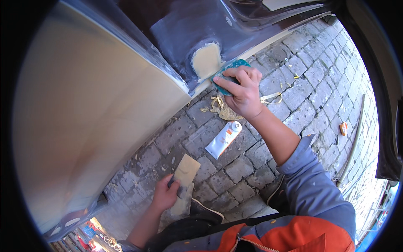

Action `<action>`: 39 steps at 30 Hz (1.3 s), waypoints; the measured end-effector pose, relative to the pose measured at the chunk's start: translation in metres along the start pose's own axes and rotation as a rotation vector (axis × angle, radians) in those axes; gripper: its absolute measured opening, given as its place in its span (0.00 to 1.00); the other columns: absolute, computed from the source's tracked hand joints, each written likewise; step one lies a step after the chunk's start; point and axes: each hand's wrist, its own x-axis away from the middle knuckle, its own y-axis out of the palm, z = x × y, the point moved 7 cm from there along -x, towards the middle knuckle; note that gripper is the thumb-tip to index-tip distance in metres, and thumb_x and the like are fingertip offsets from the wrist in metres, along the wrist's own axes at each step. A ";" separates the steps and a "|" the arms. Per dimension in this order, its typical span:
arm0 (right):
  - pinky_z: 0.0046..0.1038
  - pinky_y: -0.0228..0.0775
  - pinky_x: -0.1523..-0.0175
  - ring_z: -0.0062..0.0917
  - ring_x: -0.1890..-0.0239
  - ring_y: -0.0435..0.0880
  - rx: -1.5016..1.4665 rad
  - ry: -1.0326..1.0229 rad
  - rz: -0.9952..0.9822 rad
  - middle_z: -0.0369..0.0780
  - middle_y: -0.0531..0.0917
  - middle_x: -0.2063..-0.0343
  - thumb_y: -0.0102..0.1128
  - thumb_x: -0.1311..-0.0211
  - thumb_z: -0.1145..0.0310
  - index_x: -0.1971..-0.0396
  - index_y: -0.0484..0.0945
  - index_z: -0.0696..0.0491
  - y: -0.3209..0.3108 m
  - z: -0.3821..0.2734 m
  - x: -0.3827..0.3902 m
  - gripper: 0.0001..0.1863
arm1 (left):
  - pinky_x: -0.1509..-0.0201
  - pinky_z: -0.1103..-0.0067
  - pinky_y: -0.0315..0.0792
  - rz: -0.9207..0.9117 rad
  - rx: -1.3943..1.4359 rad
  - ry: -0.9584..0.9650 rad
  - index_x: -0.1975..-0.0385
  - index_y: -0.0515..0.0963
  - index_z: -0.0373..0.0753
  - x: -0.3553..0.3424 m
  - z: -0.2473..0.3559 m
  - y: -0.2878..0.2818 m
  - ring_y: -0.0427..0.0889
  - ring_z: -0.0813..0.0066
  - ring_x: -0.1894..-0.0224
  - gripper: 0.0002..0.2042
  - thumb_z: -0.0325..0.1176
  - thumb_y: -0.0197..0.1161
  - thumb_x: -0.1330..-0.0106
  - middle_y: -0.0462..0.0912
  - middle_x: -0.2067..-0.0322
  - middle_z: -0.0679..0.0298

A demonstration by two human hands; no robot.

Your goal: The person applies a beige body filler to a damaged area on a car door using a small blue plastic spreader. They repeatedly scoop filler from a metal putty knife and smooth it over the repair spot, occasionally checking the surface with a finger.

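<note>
My right hand [247, 90] grips a teal flat spreader [239, 64] smeared with pale paste. Its edge is against the bottom of a dark car body panel [176, 31], just beside a rounded patch of cream filler [206, 59]. Lower down, my left hand [165, 194] is closed around the dark grip of a putty knife [187, 168] with a flat, cream-coated blade. A second pale flat piece [183, 205] shows beneath the knife; whether the hand holds it too is unclear. Between the hands, a white and orange tube [223, 140] lies on the paving.
Crumpled masking paper [226, 110] and a pale strip [273, 98] lie under the panel's edge. A large beige panel [92, 101] fills the left. To the right are a small orange object [343, 128], a thin pole [353, 145] and a dark curved part [388, 138]. Uneven stone paving [302, 88] runs below.
</note>
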 end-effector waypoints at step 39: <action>0.39 0.80 0.56 0.42 0.63 0.86 -0.042 0.512 0.020 0.46 0.83 0.63 0.66 0.43 0.73 0.56 0.88 0.58 -0.011 0.029 -0.027 0.14 | 0.56 0.82 0.74 -0.001 0.004 0.005 0.48 0.82 0.33 -0.001 0.002 -0.002 0.78 0.87 0.62 0.12 0.28 0.57 0.25 0.86 0.62 0.72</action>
